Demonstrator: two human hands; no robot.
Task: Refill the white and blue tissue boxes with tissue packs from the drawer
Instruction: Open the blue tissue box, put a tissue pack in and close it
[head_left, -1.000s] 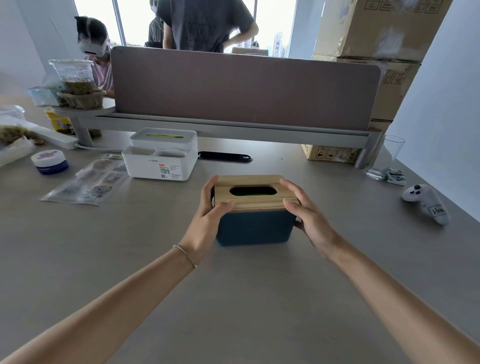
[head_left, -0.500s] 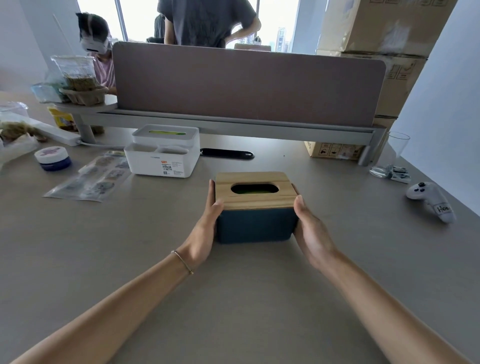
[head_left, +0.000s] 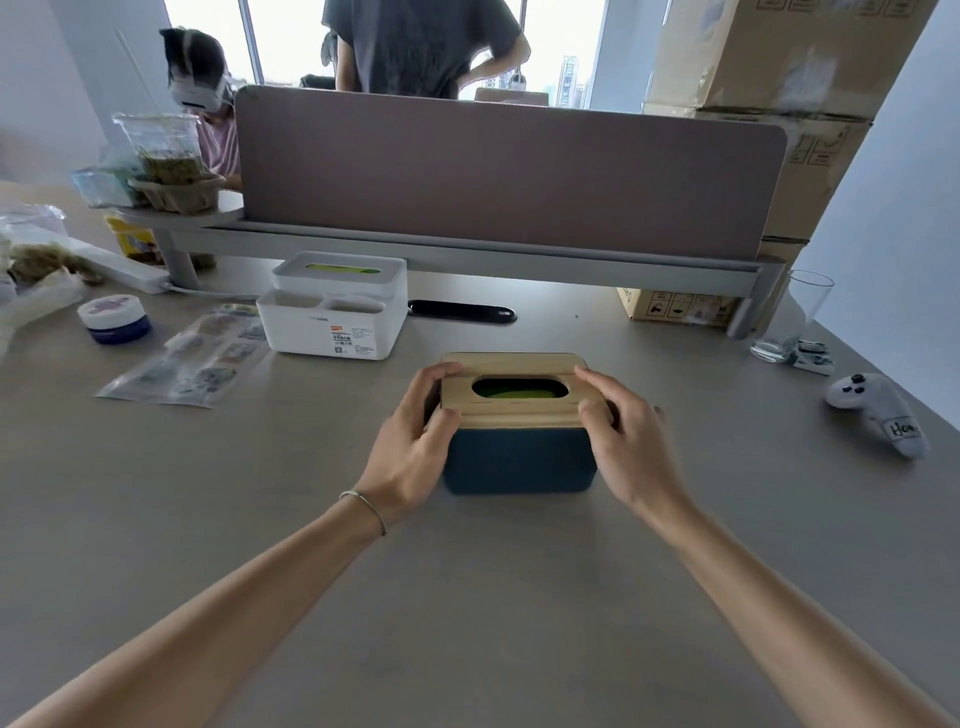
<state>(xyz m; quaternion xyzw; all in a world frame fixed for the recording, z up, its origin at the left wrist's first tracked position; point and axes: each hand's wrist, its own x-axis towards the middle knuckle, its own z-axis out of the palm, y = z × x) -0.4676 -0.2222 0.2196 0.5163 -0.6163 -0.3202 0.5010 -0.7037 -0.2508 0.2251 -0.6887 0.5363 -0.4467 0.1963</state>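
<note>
The blue tissue box (head_left: 517, 460) stands on the desk in front of me, topped by a wooden lid (head_left: 511, 413) with an oval slot showing green inside. My left hand (head_left: 415, 441) grips the lid's left end, thumb at the front edge and fingers over the top. At the lid's right end my right hand (head_left: 626, 441) holds on in the same way. The white tissue box (head_left: 335, 304) sits behind and to the left, green showing through its top slot. No drawer is in view.
A sheet of packets (head_left: 189, 358), a small blue-and-white jar (head_left: 113, 317) and bags lie at the left. A black bar (head_left: 462, 312) lies behind the blue box. A glass (head_left: 795, 317) and white controller (head_left: 878, 410) sit right. A partition (head_left: 509, 171) with people behind bounds the desk.
Both hands have come up from the blue box's sides to grip the ends of its wooden lid. The box stays on the desk in about the same place.
</note>
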